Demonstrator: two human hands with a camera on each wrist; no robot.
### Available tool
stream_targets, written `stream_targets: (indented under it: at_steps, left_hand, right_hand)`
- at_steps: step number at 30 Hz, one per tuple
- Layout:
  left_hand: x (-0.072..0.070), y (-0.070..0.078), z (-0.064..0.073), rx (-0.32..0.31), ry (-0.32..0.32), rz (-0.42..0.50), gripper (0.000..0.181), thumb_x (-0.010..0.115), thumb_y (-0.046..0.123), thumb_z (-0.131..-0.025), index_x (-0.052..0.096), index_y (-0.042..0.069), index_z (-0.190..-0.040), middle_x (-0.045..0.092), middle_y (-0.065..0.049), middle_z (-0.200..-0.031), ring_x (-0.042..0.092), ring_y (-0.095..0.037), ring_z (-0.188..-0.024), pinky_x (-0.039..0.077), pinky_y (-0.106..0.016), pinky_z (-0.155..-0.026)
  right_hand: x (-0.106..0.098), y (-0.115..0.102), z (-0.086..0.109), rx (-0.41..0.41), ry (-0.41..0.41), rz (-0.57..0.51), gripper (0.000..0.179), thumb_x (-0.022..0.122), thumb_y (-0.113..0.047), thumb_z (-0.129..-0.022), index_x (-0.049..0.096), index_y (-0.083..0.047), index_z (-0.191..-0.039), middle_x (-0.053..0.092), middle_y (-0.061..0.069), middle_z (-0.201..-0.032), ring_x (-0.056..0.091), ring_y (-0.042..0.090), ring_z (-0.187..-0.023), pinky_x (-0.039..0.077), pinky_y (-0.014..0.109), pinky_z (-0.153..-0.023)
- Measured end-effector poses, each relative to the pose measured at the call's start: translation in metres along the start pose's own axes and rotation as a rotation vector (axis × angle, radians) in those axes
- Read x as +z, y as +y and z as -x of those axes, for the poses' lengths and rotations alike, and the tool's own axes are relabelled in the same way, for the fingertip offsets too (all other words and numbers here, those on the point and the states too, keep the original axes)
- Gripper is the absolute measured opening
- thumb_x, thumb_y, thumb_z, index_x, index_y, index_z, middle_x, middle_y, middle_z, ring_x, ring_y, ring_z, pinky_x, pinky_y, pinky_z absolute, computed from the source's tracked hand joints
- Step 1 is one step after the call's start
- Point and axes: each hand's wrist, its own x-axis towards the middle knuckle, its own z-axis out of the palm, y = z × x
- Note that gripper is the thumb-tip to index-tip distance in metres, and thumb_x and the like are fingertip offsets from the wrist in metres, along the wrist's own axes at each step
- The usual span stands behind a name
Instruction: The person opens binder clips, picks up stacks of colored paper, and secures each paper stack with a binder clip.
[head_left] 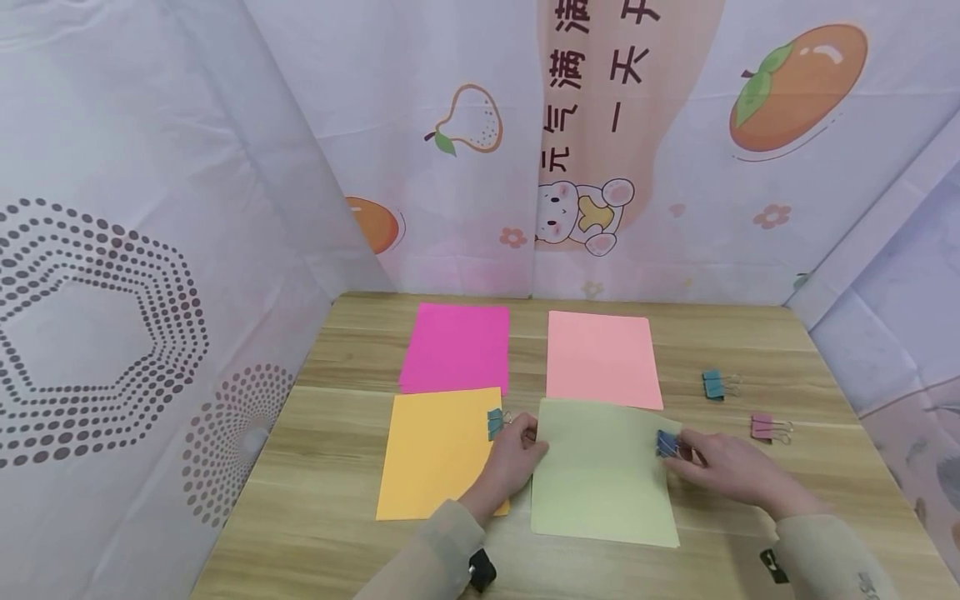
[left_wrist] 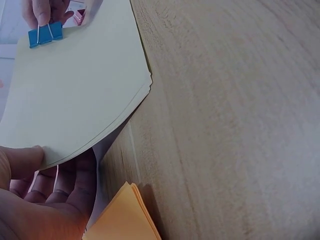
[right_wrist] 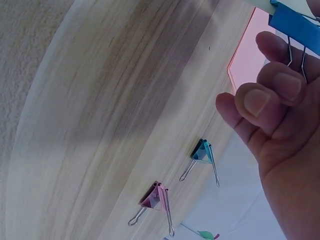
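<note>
Pale-green paper stack [head_left: 600, 492]: mid-desk [head_left: 292, 508], 9 o'clock side lifted off the wood, one hand on either side.
Left hand [head_left: 512, 458]: at the stack's 9 o'clock; fingers grip the edge.
Right hand [head_left: 726, 467]: at 3 o'clock; fingers pinch the wire handles of a blue metal binder clip [head_left: 665, 443], which sits on the stack's edge between 2 and 3 o'clock.
Clip step: looks like fitting blue onto green. Whether it bites every sheet: can't tell.
Next on blue clip: probably needs a steady left grip, clip squared over all layers, then handles eased off. Risk: layers skew, one gets missed.
Orange paper sheets [head_left: 431, 467]: 9 o'clock of green, teal metal binder clip [head_left: 495, 424] at their own 2 o'clock edge; I'd call that one done.
Magenta paper sheets [head_left: 459, 348], salmon-pink paper sheets [head_left: 602, 360]: 10 and 12 o'clock of green; no clip visible on either.
Spare clips: second teal metal binder clip [head_left: 714, 385] at 2 o'clock, pink metal binder clip [head_left: 761, 427] just past it towards 3.
Left wrist only: thumb on top, other fingers underneath; green layers slightly uneven at the near corner.
Right wrist only: spares' wedge profile, handles splayed.
Head only: magenta sheets, orange's clip.
</note>
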Motion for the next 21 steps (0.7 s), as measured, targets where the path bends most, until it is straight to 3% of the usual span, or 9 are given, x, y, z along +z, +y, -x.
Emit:
stream_targets:
  at_steps: [15,21]
  left_hand:
    - [0.0011,-0.0005,-0.0018,-0.048,-0.011,-0.010,0.010,0.064,0.009,-0.099,0.065,0.010,-0.109,0.064,0.003,-0.096,0.057,-0.009,-0.081,0.051,-0.027,-0.074]
    - [0.0025,-0.0011,-0.0013,-0.056,-0.010,-0.012,0.009,0.064,0.008,-0.099,0.064,0.010,-0.109,0.063,0.003,-0.096,0.056,-0.010,-0.081,0.050,-0.028,-0.074]
  right_hand:
    - [0.0016,0.0014,-0.0042,0.064,-0.018,-0.022,0.034,0.062,-0.052,-0.098,0.059,-0.019,-0.097,0.042,-0.010,-0.061,0.040,0.005,-0.053,0.032,0.025,-0.050]
    - [0.0023,0.0011,-0.0052,0.088,-0.029,-0.020,0.039,0.063,-0.053,-0.098,0.058,-0.014,-0.102,0.048,-0.007,-0.064,0.044,0.008,-0.057,0.036,0.026,-0.053]
